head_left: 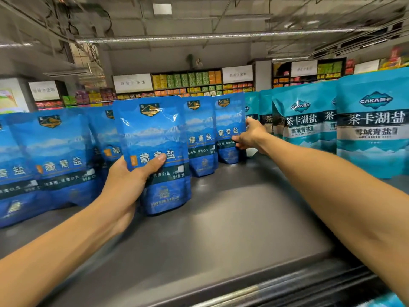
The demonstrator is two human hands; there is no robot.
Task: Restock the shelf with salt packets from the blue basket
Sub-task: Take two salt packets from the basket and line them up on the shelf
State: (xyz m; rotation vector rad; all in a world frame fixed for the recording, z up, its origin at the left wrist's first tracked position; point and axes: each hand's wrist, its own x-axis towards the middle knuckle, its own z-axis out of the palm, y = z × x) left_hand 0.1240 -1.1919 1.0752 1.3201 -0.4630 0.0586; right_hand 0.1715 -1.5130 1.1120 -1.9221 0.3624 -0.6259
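Head view, single frame: I see both bare arms reaching over a grey metal shelf [232,218]. L hand [124,185] grips a dark-blue salt packet [155,151] upright, thumb [155,161] curled across its front face, other fingers hidden behind the pack; its bottom edge sits at or just above the shelf surface, I cannot tell which. R hand [249,135] is farther back and holds the right edge of another dark-blue packet [229,129], thumb on top side, fingers curled at the lower edge; that pack stands upright at the right end of the blue row [55,156], just beside the teal salt packs [371,129]. Row of dark-blue packs runs from far left to centre, standing, some leaning slightly. Teal packs fill the shelf's right side, upright, front ones nearest the cam. Bkgd: blurred store shelving [194,83] w/ green, yellow and orange goods, white signs [238,74], ceiling pipes [199,36]. Blue basket not in shot.
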